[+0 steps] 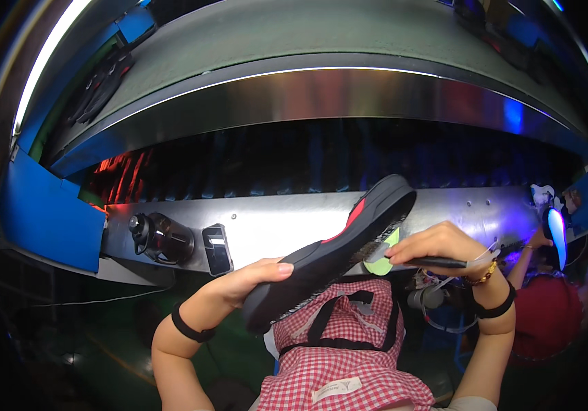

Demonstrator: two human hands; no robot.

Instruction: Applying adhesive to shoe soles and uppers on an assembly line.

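Observation:
A black shoe with a red patch on its side is held up at a slant, its sole turned toward my right hand. My left hand is closed around its lower end, thumb on the upper. In my right hand is a black-handled brush, its pale tip close to the sole's edge; whether it touches is hard to tell. A clear tube runs from the handle's rear end. Behind the tip, a light green piece lies at the bench's near edge.
On the metal bench stand a dark lidded jug and a phone. Beyond it runs a conveyor belt carrying dark shoes at the left. To the right, a person in red works near a blue-lit shoe.

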